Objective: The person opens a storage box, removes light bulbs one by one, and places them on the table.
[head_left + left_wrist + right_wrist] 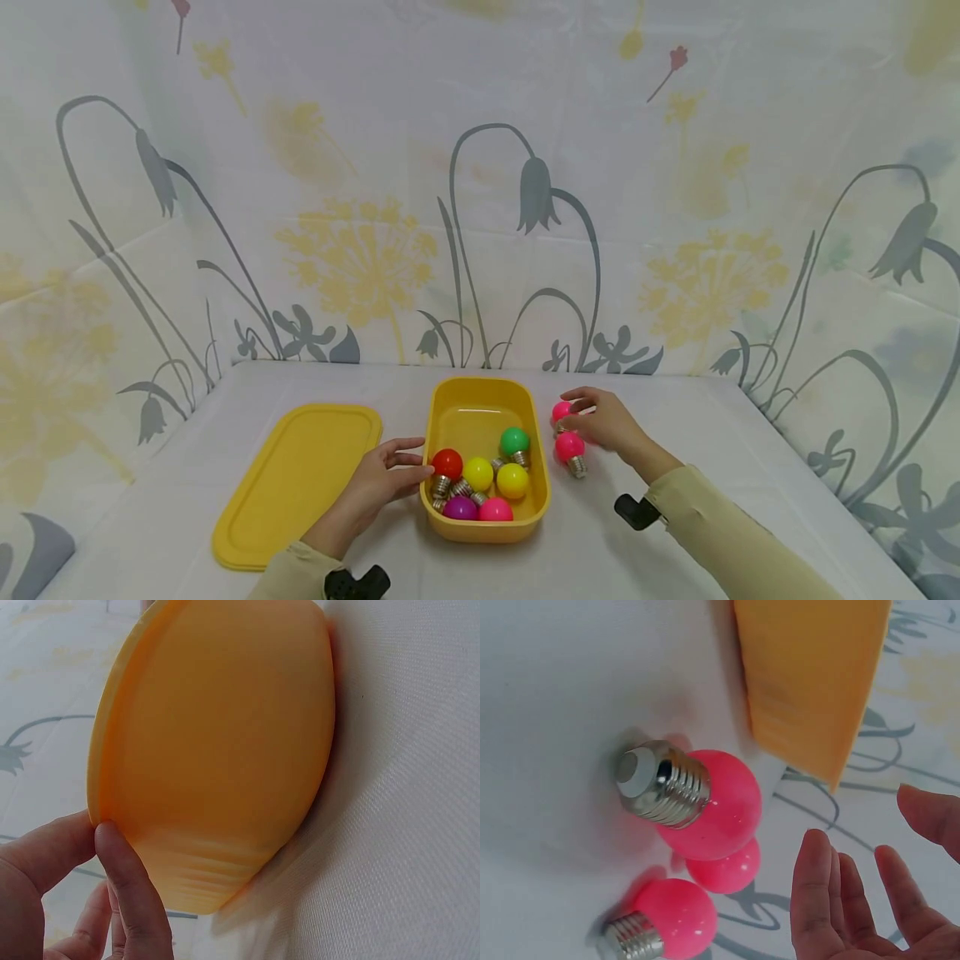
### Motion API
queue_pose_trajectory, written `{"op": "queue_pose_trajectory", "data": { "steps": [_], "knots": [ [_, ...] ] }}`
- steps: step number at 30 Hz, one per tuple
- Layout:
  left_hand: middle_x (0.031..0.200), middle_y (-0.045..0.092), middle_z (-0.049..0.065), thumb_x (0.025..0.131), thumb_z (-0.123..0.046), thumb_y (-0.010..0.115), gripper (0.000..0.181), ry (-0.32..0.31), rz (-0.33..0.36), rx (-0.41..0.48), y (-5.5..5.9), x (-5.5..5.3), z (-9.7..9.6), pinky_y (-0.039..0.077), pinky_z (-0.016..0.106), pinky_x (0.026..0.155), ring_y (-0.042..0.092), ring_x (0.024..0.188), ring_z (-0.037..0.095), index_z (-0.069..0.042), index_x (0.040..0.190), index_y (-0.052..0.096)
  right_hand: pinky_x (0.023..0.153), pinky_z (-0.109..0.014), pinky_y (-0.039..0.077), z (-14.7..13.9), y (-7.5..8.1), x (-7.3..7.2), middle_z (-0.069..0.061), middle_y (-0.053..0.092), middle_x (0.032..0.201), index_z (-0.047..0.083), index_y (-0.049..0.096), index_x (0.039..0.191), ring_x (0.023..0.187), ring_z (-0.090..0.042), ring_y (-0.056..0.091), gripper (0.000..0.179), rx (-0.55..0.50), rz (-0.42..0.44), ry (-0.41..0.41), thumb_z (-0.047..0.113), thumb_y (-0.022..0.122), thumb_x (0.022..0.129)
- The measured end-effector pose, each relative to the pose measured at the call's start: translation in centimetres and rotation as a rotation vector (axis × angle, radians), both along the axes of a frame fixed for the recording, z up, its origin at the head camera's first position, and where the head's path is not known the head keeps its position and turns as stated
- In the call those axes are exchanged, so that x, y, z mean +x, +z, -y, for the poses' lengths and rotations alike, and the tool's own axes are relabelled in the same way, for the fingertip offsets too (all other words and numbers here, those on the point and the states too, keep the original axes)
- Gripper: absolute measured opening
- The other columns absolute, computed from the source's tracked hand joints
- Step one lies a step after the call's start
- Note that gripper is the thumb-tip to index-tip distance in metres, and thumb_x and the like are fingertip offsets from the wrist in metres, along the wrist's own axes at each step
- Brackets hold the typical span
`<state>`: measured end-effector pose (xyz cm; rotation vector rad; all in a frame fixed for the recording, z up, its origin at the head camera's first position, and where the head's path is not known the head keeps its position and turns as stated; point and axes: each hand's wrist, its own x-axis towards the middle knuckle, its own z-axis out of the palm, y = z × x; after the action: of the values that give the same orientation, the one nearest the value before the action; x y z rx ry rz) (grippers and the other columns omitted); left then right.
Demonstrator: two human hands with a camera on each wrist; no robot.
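In the head view a yellow plastic box (480, 533) holds several small round light bulbs, among them a red bulb (447, 463), a green bulb (514, 440) and a purple bulb (461, 508). My left hand (386, 475) pinches the box's left rim between thumb and finger; the left wrist view shows the fingertips at the rim. To the right of the box, my right hand (603, 425) hovers over pink bulbs, fingers parted and empty. Three of these lie on the table in the right wrist view: a near pink bulb (720, 810), one partly hidden behind it, and another pink bulb (679, 919) beside them.
A yellow lid (300, 483) lies flat on the white-covered table (405, 567) at the left of the box. Behind and at both sides hangs a flower-printed cloth (480, 292), meeting the table's far edge.
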<state>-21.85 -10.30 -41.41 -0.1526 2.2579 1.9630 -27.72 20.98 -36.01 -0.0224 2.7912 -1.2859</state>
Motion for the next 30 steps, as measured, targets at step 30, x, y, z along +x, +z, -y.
{"op": "queue_pose_trajectory", "data": {
  "steps": [30],
  "knots": [
    [0.105,0.059,0.013,0.079,-0.014,0.075,0.053,-0.007,0.004,0.01,-0.2,-0.1,0.1,0.055,0.035,0.074,0.06,0.086,0.021,-0.003,0.126,0.053,0.082,-0.042,0.052,8.3,2.2,-0.3,-0.012,0.057,0.104,0.003,0.057,0.121,0.097,-0.033,0.057,0.039,-0.19,0.046,0.163,0.011,0.068,0.084]
  ]
}}
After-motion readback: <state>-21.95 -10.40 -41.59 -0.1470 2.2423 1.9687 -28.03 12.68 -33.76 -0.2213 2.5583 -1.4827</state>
